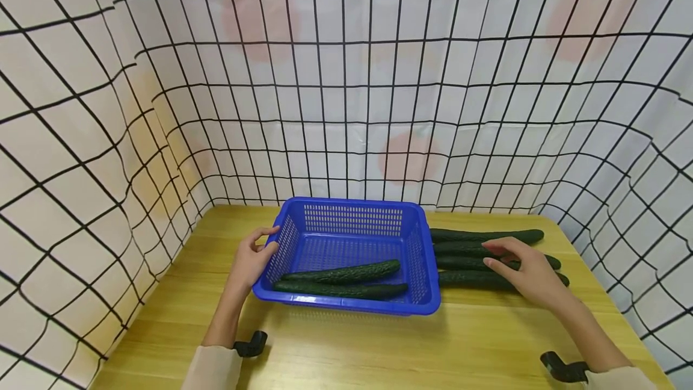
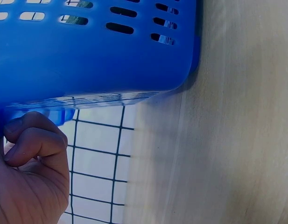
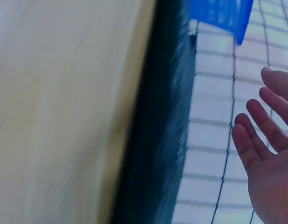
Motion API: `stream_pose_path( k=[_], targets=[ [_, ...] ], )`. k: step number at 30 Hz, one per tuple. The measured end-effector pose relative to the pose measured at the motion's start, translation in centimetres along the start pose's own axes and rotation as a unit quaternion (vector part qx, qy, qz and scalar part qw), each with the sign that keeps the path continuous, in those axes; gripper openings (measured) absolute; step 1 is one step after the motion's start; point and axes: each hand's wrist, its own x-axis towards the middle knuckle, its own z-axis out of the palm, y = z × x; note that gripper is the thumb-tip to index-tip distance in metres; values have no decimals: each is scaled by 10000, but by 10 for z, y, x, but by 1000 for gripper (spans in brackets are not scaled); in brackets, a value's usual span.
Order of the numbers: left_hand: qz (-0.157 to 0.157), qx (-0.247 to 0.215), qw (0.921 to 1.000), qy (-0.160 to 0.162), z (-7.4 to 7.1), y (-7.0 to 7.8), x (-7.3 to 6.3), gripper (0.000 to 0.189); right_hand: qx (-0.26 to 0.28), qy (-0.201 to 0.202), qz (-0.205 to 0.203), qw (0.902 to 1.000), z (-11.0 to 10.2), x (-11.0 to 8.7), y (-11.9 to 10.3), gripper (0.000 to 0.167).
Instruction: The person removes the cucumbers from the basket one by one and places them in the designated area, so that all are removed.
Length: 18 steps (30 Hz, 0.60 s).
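Note:
My left hand [image 1: 252, 260] pinches the left rim of a blue plastic basket [image 1: 346, 304], and its curled fingers [image 2: 38, 140] show beside the basket wall in the left wrist view. Two dark green cucumbers, one behind the other [image 1: 352, 272] and one nearer the front rim [image 1: 341, 289], lie inside along the front. To the basket's right, several more cucumbers [image 1: 465, 279] lie side by side on the table. Over these hovers my right hand [image 1: 533, 272], fingers loosely spread and nothing held. The right wrist view has that hand apart from a blurred cucumber [image 3: 155, 121].
The wooden table [image 1: 346, 354] carries the basket and cucumbers. Black wire mesh [image 1: 346, 86] with pale printed sheeting behind it rises at the back and both sides. A black wrist mount [image 1: 251, 345] sits by the left wrist, another black mount [image 1: 563, 369] by the right.

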Motion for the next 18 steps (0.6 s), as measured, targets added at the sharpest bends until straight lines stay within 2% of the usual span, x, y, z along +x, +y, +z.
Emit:
stream_pose_path(
  k=[10,18],
  targets=[
    [40,83,9999,60,0,-1,0,40,430,-29,-300,9986,25,33,-48,36],
    [14,112,9999,43,0,2,0,42,923,-207,-687,9931,43,53,-78,38]
  ],
)
